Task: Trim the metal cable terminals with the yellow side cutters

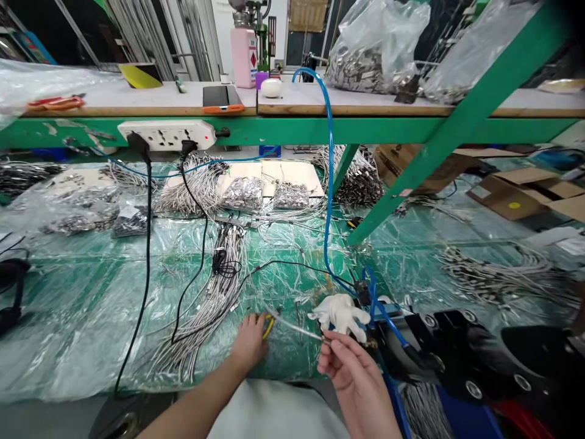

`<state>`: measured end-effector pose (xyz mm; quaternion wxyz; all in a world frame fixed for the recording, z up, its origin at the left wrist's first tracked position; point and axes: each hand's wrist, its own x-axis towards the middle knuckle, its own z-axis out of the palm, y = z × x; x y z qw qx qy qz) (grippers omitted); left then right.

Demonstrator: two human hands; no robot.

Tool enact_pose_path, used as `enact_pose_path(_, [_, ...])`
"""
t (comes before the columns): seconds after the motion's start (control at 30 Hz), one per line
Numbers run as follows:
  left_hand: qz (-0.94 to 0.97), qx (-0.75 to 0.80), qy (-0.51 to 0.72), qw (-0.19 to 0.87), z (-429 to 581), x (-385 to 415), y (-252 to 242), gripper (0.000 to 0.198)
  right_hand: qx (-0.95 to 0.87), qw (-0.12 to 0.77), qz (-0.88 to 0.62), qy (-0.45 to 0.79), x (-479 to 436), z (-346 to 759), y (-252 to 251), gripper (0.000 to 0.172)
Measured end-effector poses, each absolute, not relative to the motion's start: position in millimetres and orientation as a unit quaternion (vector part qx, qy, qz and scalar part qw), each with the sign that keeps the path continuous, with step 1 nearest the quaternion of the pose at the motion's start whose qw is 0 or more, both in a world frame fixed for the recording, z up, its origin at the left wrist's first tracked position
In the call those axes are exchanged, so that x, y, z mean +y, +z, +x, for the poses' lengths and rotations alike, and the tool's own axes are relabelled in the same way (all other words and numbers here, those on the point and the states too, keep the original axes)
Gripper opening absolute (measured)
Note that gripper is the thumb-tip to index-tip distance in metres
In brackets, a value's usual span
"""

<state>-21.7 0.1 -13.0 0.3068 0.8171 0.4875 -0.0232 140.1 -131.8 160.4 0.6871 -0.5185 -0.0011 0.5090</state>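
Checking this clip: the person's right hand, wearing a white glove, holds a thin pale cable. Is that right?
Not quite: the right hand is bare. The white glove is not worn; it lies apart, just beyond that hand, as the head view shows. The right hand does hold the thin pale cable.

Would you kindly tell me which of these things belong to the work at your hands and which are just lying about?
At the hands:
left hand, beside a yellow-handled tool
right hand, pinching a thin silver cable
white glove, next to them

Lying about:
bundled braided cables
bagged metal parts
power strip
pink bottle
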Motion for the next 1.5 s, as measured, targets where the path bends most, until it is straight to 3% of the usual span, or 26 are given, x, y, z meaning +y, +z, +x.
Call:
enact_pose_path(0.13, [0.777, 0.488, -0.026, 0.397, -33.6, -13.6, 7.4, 0.032, -0.021, 0.666, -0.54, 0.515, -140.2, 139.5, 156.6, 0.039])
enact_pose_path(0.3, [0.717, 0.48, 0.023, 0.506, -69.5, -48.9, 41.2, 0.03, -0.141, 0.589, -0.657, 0.448, -150.5, 132.6, 153.7, 0.044])
enact_pose_path(0.43, [0.691, 0.439, 0.136, 0.559, -89.8, -62.6, 80.3, 0.033, -0.248, 0.555, -0.711, 0.354, -153.2, 126.7, 157.9, 0.035])
enact_pose_path(0.57, [0.812, 0.361, 0.236, 0.394, -91.4, -57.4, 129.4, 0.042, -0.24, 0.567, -0.679, 0.4, -149.2, 117.6, 168.2, 0.036])
enact_pose_path(0.73, [0.906, 0.279, 0.225, 0.224, -87.0, -47.2, 166.2, 0.054, -0.223, 0.557, -0.664, 0.446, -147.1, 103.0, 178.8, 0.035])
enact_pose_path(0.9, [0.927, 0.256, 0.197, 0.189, -88.8, -43.3, 175.4, 0.05, -0.284, 0.529, -0.695, 0.396, -149.6, 94.6, 181.6, 0.033])
enact_pose_path(1.3, [0.948, 0.264, 0.11, 0.138, -86.7, -40.6, 181.5, 0.047, -0.531, 0.408, -0.728, 0.148, -144.5, 95.0, 175.0, 0.01])
enact_pose_path(1.5, [0.959, 0.262, 0.055, 0.088, -80.7, -42.0, 188.9, 0.047, -0.59, 0.352, -0.715, 0.132, -140.1, 98.4, 168.3, 0.01])
